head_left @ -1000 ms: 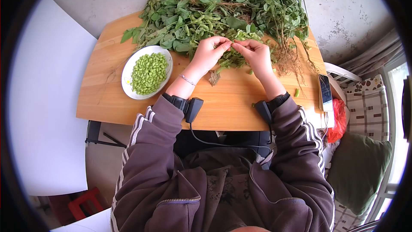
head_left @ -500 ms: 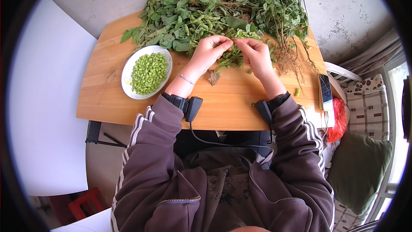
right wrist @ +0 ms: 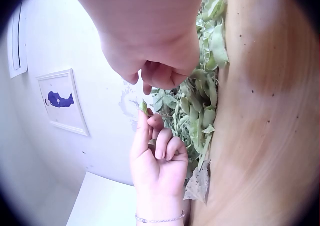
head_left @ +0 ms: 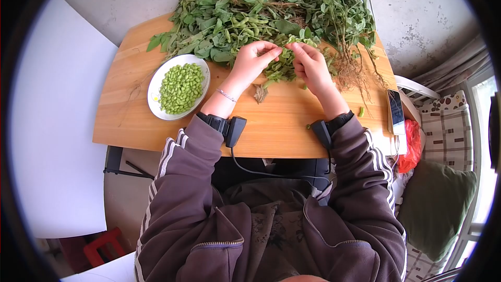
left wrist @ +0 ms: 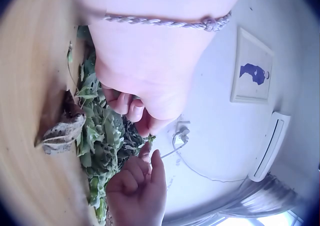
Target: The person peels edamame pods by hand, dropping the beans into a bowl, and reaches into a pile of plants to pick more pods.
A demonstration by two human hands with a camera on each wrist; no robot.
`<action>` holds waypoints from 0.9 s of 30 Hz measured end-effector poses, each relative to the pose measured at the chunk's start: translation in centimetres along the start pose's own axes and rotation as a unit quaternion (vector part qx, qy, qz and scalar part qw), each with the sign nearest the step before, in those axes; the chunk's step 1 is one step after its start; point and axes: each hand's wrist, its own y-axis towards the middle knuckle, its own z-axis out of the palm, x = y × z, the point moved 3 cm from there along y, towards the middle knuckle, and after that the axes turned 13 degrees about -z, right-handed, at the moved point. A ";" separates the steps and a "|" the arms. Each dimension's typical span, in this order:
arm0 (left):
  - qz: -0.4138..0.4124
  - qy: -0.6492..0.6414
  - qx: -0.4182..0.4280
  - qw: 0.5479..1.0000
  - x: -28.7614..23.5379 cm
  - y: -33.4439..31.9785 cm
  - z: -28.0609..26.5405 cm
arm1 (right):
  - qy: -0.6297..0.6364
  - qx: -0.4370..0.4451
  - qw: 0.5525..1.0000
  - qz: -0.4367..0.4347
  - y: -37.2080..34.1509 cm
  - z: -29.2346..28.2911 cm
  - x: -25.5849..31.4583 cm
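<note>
In the head view my left hand (head_left: 251, 63) is over the near edge of the leafy pile (head_left: 209, 26). The right wrist view shows a small green pod (right wrist: 144, 106) pinched between thumb and forefinger of my left hand (right wrist: 160, 168). My right hand (head_left: 314, 70) is close beside it, its thumb and forefinger parted and its other fingers curled; I see nothing in it. A small gap separates the two hands' fingertips in the left wrist view. Green pods or hulls (right wrist: 217, 46) lie below the hands.
To the left stands a white plate (head_left: 154, 105) of shelled green beans (head_left: 181, 89). A dry leaf (head_left: 260, 94) lies near my left wrist, a loose green piece (head_left: 361, 112) at the right. A phone (head_left: 395, 112) rests on the table's right edge, past tangled roots (head_left: 350, 73).
My right hand's thumb and forefinger have parted and moved slightly away from my left hand's fingertips. The left hand has hardly moved, and the plate has stayed in place.
</note>
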 end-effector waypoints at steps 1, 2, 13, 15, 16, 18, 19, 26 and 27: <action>0.002 0.003 0.003 1.000 0.1 0.1 0.0 | -0.046 0.010 0.999 -0.017 0.0 0.1 -0.2; 0.004 0.006 0.006 1.000 0.4 0.2 -0.1 | -0.092 0.020 0.995 -0.034 0.0 0.1 -0.3; 0.023 0.019 -0.001 1.000 0.3 0.1 0.2 | -0.190 0.024 0.980 -0.044 0.2 -0.2 -0.5; 0.026 0.015 -0.003 1.000 0.2 0.1 0.1 | -0.200 0.013 0.979 -0.033 0.2 -0.3 -0.6; 0.027 0.022 -0.004 0.999 0.2 0.1 0.1 | -0.209 0.004 0.978 -0.026 0.2 -0.5 -0.8; 0.029 0.036 -0.006 0.999 0.2 0.1 0.2 | -0.219 -0.007 0.976 -0.021 0.2 -0.7 -0.9; 0.031 0.036 -0.007 0.999 0.2 0.1 0.2 | -0.218 -0.009 0.976 -0.023 0.2 -0.7 -0.9; 0.039 0.008 -0.078 0.996 0.1 0.4 -0.6 | 0.151 -0.086 0.984 0.032 0.7 -2.3 -1.5; 0.039 0.010 -0.082 0.996 0.2 0.5 -0.7 | 0.124 -0.095 0.987 0.034 0.6 -2.0 -1.1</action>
